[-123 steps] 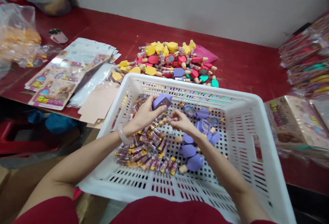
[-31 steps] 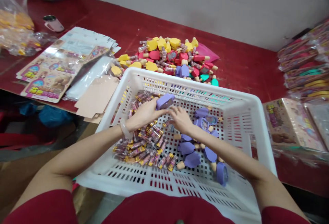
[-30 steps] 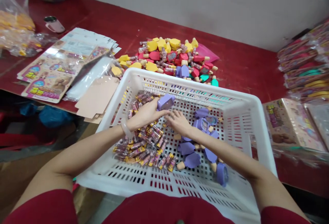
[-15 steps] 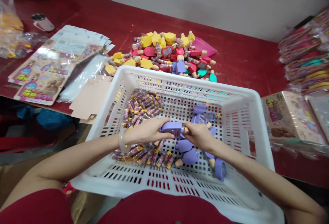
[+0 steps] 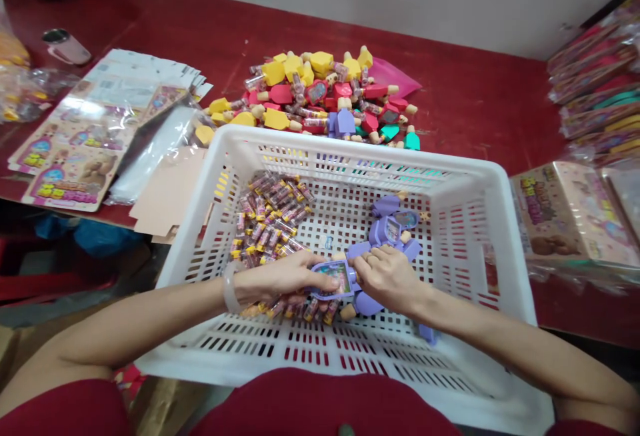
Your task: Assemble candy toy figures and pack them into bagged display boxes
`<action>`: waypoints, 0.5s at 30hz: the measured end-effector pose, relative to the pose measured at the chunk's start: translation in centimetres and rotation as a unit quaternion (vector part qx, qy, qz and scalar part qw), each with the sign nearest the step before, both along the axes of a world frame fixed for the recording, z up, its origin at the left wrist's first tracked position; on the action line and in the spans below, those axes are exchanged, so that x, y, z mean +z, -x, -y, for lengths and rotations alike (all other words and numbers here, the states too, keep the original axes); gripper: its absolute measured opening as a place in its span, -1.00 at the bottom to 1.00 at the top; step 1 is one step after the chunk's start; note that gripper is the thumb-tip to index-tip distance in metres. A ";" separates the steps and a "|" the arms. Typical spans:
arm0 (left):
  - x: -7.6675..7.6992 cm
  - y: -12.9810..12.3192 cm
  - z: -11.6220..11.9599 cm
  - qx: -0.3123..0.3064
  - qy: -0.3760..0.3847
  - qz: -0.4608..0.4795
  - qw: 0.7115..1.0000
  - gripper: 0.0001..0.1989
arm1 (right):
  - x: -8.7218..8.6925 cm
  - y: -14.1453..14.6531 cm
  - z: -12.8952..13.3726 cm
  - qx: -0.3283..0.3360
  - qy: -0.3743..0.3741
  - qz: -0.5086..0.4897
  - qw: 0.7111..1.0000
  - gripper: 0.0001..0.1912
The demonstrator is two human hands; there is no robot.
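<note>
My left hand (image 5: 285,279), with a pale bangle (image 5: 230,289) at the wrist, and my right hand (image 5: 385,279) meet low in a white perforated plastic basket (image 5: 320,143). Between them they hold a purple popsicle-shaped toy case (image 5: 333,279), its picture window facing up. My right fingers wrap its far end. Beside my left hand lies a heap of small candy-filled tubes (image 5: 267,219). Several purple popsicle-shaped pieces (image 5: 387,231) lie just beyond my right hand, and others are partly hidden beneath that forearm.
Beyond the basket, a heap of yellow, red and teal popsicle toys (image 5: 310,96) lies on the red table (image 5: 465,116). Printed cards (image 5: 70,169) and tan cardboard sheets (image 5: 167,189) lie left. Stacked packs (image 5: 595,83) and boxed cards (image 5: 565,213) stand right.
Both hands have moved toward me, carrying the purple case, which now shows its window upward. The camera view has shifted, so the basket sits lower in the picture.
</note>
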State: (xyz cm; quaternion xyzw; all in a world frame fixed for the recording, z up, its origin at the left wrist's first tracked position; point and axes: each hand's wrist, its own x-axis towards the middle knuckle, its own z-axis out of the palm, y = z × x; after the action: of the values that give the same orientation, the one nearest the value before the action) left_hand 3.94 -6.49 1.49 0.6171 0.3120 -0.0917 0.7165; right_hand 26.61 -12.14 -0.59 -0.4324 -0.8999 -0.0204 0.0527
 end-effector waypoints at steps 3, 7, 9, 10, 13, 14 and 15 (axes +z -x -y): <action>-0.7 0.3 0.5 -0.016 -0.168 0.015 0.986 -0.64 | 0.6 0.5 -0.3 -0.081 0.179 0.044 0.979 -0.88; -1.7 0.5 0.4 -0.119 -0.505 0.034 0.854 -0.71 | 0.7 0.4 -1.6 -0.147 0.496 -0.035 0.855 -0.87; -2.0 0.4 -0.1 -0.143 -0.534 0.028 0.833 -0.70 | 0.3 0.1 -2.0 -0.137 0.586 -0.078 0.795 -0.80; -2.1 0.3 -0.4 -0.134 -0.513 0.011 0.848 -0.71 | 0.0 0.0 -2.0 -0.134 0.576 -0.084 0.802 -0.80; -2.1 0.2 -1.2 -0.082 -0.333 -0.023 0.939 -0.66 | -1.0 -0.2 -1.8 -0.127 0.372 -0.035 0.919 -0.89; -2.1 0.2 -1.4 -0.076 -0.265 -0.018 0.961 -0.62 | -1.3 -0.2 -1.7 -0.122 0.300 -0.008 0.946 -0.89; -2.1 0.3 -1.6 -0.079 -0.212 -0.006 0.974 -0.60 | -1.4 -0.1 -1.5 -0.118 0.256 0.016 0.959 -0.88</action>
State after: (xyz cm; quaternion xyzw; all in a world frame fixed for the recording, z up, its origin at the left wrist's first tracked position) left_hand 3.65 -4.94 -0.62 0.7772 0.2788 -0.0829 0.5580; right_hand 26.71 -10.66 -2.00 -0.5338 -0.8185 0.1978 -0.0771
